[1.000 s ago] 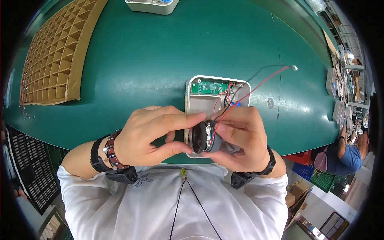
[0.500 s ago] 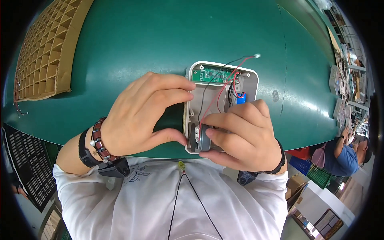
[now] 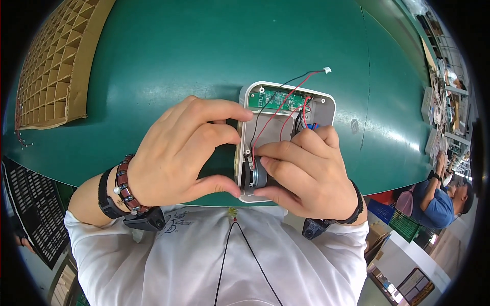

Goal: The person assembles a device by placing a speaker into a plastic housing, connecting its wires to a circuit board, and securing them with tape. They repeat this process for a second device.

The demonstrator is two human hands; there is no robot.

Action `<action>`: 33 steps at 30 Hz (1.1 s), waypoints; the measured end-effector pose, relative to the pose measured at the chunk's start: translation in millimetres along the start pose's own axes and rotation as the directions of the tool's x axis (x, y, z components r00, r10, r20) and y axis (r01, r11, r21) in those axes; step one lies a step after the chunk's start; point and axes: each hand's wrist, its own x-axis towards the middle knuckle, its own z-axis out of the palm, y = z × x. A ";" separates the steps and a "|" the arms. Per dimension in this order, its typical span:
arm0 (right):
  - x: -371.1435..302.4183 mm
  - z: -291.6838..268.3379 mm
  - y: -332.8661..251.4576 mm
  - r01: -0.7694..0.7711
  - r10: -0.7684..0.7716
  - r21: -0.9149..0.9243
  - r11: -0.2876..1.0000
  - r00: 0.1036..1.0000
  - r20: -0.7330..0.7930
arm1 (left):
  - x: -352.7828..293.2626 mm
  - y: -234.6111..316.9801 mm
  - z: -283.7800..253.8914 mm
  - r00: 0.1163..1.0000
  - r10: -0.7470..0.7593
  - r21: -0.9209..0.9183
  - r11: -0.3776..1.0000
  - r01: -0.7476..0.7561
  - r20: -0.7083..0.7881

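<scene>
A white plastic housing (image 3: 331, 108) lies open side up near the table's front edge. My left hand (image 3: 171, 150) steadies its left wall, fingertips higher up and thumb at the near corner. With thumb and fingers, my right hand (image 3: 314, 176) grips a round dark speaker (image 3: 261, 174) standing on edge inside the near left corner. Red and black wires run from the speaker to a small white connector (image 3: 327, 70) beyond the far rim. A green circuit board (image 3: 278, 100) lines the far end. My right fingers partly hide a blue part (image 3: 312, 126).
A cardboard divider box (image 3: 56, 71) with many cells stands at the far left of the green table (image 3: 204, 46). A black crate (image 3: 41, 219) is below left. To the right, a person in blue (image 3: 433, 201) works beside cluttered equipment.
The housing has shifted slightly to the right and nearer. My right fingers have moved a little, covering more of the blue part. The speaker sits more squarely in the corner.
</scene>
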 end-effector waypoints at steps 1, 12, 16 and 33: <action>0.1 -0.9 -0.8 -0.009 0.009 -0.010 1.000 1.000 0.021 | 0.0 0.0 -0.1 1.000 0.001 0.003 1.000 -0.001 0.001; 4.7 0.9 -4.1 -0.074 0.074 0.017 0.997 0.997 0.014 | 0.5 0.7 -3.5 0.988 0.152 0.086 0.984 -0.154 0.038; 5.3 0.7 -0.2 -0.066 0.066 0.017 0.998 0.998 0.009 | -1.8 3.1 -0.9 0.972 0.226 0.134 0.963 -0.232 0.057; 20.5 -0.8 -4.9 -0.107 0.108 -0.024 0.994 0.992 0.067 | -10.2 16.6 -24.8 0.933 -0.037 0.355 0.929 -0.100 0.358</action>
